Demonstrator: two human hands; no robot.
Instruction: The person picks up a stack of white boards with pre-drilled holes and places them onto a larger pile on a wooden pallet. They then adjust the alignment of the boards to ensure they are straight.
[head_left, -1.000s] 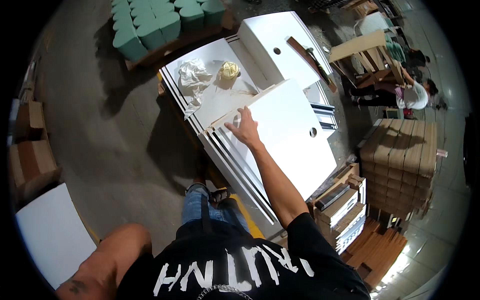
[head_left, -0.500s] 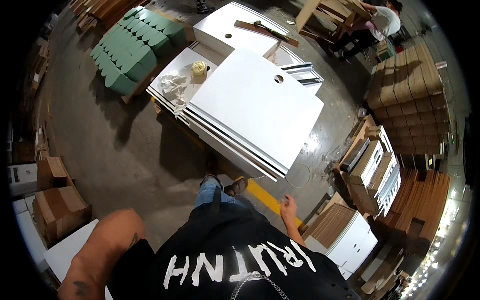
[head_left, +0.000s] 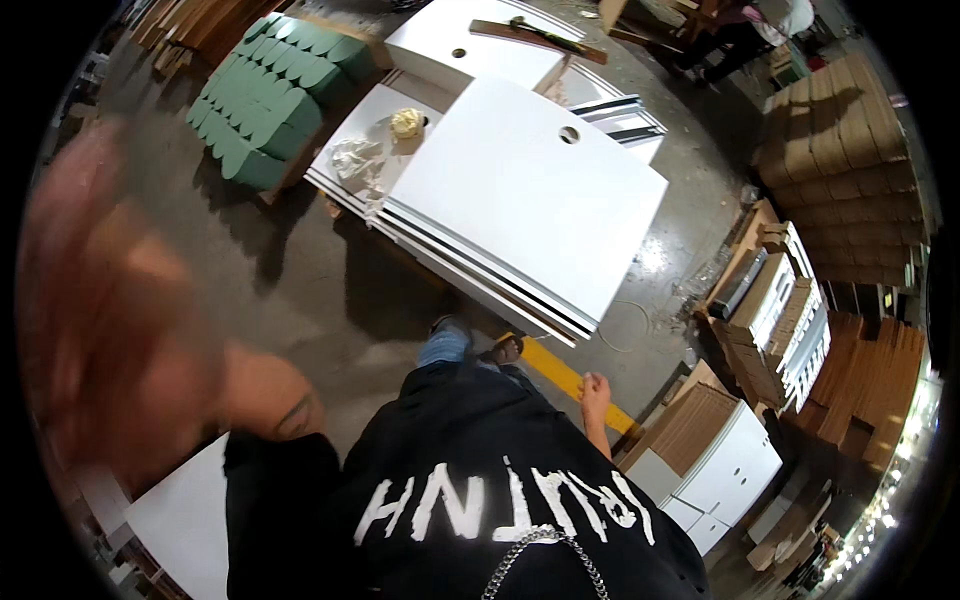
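Note:
My left hand (head_left: 90, 220) is raised large and close at the left, badly smeared by motion, so its fingers cannot be made out. Low at my right side hangs my right hand (head_left: 595, 388), fingers loosely curled in with nothing visible in them. Ahead lies a stack of white panels (head_left: 520, 210), the top one with a round hole near its far right corner. Neither hand touches it. Crumpled white wrapping (head_left: 357, 160) and a pale yellow ball-like bundle (head_left: 405, 124) rest at the stack's left. A long dark tool (head_left: 545, 38) lies across a brown strip (head_left: 490, 29) at the far end.
Green round-ended pieces (head_left: 265, 110) are piled at far left. Bundled brown cardboard (head_left: 835, 150) stands at far right, near another person (head_left: 745, 45). A white cabinet-like stack (head_left: 725, 470) is at right, beside a yellow floor line (head_left: 550, 370). A white board (head_left: 185, 525) lies lower left.
My left arm has swung up and forward into view, its hand now blurred at the left. My right hand stays low with a slight shift. The view has shifted and my feet have moved.

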